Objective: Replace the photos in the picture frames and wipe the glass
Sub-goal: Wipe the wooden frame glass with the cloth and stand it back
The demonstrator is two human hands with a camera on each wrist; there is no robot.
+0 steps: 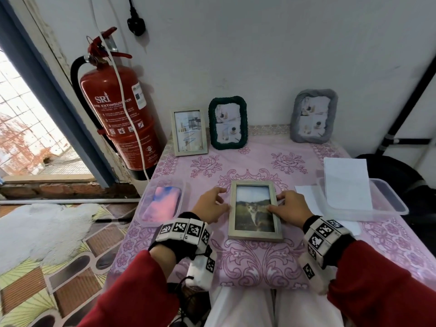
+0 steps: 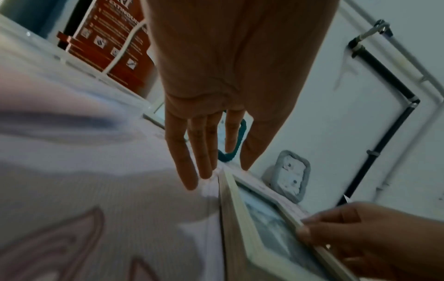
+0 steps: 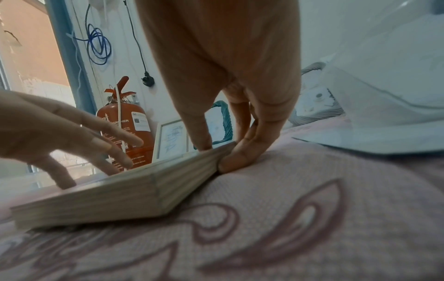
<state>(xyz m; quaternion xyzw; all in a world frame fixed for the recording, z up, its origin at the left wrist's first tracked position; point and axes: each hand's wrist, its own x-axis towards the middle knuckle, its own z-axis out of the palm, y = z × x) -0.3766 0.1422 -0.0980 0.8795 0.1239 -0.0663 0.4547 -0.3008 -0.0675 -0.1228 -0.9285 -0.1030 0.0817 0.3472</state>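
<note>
So the grey wooden frame (image 1: 254,211) with the cat photo (image 1: 254,214) in it is lying flat, glass up, in the middle of the pink floral tablecloth (image 1: 259,260), right in front of the person. Right hand (image 1: 291,207) has actual hold of it: thumb on top near the glass, fingers (image 3: 242,152) curled against the right edge, so it's pinching that side. Left hand (image 1: 212,205) is loose and spread just beside the left edge, fingers (image 2: 192,152) straight, not gripping anything (can't tell if the tips touch the frame). Three other frames stand along the wall: a plain one (image 1: 189,132), a green braided one (image 1: 227,122), a grey padded one (image 1: 313,119). The cloth in a tub (image 1: 162,204) sits left, papers in a clear container (image 1: 387,204) sit right.
</note>
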